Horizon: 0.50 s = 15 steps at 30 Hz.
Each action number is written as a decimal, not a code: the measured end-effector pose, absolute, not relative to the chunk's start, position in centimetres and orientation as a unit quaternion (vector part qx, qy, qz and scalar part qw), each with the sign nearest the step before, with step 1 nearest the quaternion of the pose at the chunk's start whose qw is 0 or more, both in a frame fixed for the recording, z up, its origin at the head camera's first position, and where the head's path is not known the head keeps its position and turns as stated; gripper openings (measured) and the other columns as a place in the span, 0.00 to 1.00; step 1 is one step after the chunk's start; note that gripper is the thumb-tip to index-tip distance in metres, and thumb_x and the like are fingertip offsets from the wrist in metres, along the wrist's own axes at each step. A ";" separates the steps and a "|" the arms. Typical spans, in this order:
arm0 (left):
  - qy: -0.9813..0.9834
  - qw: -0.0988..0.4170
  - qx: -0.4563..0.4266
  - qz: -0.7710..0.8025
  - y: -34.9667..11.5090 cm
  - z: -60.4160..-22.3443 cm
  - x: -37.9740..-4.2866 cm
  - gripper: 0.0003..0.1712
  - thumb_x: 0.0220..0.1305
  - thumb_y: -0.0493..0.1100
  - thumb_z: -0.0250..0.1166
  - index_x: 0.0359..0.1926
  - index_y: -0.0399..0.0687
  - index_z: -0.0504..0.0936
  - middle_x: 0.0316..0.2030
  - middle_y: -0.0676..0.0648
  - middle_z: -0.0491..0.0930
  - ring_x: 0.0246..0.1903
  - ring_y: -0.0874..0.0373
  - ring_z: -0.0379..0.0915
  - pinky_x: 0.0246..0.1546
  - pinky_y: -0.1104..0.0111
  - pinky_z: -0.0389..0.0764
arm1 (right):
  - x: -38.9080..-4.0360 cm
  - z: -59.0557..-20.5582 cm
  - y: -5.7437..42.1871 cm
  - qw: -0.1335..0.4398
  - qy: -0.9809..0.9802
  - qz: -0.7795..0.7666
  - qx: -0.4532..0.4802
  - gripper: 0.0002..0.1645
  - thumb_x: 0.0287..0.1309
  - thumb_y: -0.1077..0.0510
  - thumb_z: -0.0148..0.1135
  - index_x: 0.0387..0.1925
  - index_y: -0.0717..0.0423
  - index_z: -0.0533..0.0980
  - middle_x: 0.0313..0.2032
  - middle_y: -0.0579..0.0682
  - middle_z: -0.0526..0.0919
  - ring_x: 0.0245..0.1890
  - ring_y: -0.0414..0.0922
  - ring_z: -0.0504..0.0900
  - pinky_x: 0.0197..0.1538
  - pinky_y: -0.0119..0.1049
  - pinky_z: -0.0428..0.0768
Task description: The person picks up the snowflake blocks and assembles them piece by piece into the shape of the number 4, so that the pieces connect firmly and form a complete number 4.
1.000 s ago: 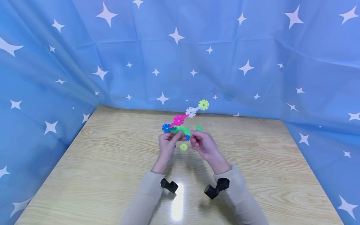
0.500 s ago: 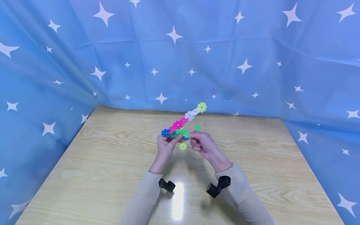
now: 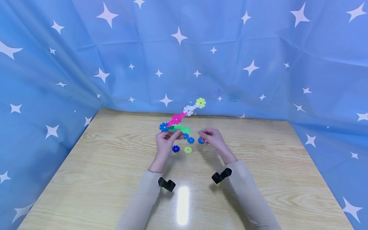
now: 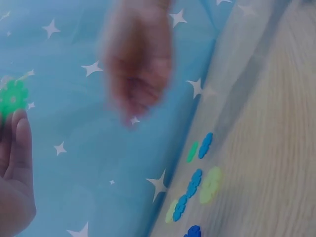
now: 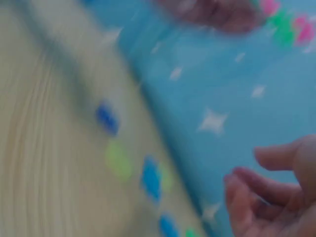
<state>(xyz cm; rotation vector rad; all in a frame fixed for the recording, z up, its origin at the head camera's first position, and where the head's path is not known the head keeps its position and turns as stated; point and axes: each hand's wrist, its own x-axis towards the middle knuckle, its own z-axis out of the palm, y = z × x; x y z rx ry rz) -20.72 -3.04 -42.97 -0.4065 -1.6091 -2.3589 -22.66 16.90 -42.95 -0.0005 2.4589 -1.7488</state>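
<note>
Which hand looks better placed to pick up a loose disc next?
Probably the right: the right grip appears empty in its wrist view and, in the head view, shows close to a loose blue disc. The left grip is busy holding the coloured chain.

Glare on table (image 3: 86, 182), blurry wrist views

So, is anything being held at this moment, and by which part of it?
The left grip pinches the blue, green, pink, white and lime chain of notched round plastic discs by its green section. The right grip holds nothing visible.
</note>
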 end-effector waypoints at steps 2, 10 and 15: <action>-0.536 0.135 -0.139 -0.822 -3.2 -42.9 -20.9 0.06 0.58 0.26 0.62 0.28 0.37 0.83 0.21 0.53 0.83 0.23 0.63 0.81 0.33 0.69 0.85 | -23.5 -44.2 17.4 0.048 0.854 -0.518 -0.005 0.18 0.62 0.58 0.58 0.49 0.68 0.76 0.42 0.60 0.80 0.40 0.51 0.77 0.40 0.40 0.80; -0.513 0.145 -0.138 -0.835 -3.7 -42.5 -21.2 0.08 0.57 0.26 0.62 0.27 0.39 0.82 0.21 0.51 0.83 0.23 0.62 0.81 0.31 0.69 0.85 | -25.1 -47.4 18.2 0.055 0.912 -0.406 -0.022 0.24 0.55 0.61 0.65 0.53 0.68 0.74 0.49 0.63 0.77 0.48 0.55 0.75 0.49 0.46 0.78; -0.515 0.147 -0.133 -0.834 -3.8 -42.5 -21.3 0.04 0.58 0.26 0.61 0.28 0.30 0.81 0.21 0.51 0.83 0.23 0.61 0.81 0.32 0.68 0.85 | -25.4 -47.6 17.7 0.050 0.927 -0.371 -0.028 0.25 0.50 0.62 0.69 0.50 0.69 0.76 0.45 0.61 0.75 0.45 0.53 0.74 0.47 0.44 0.78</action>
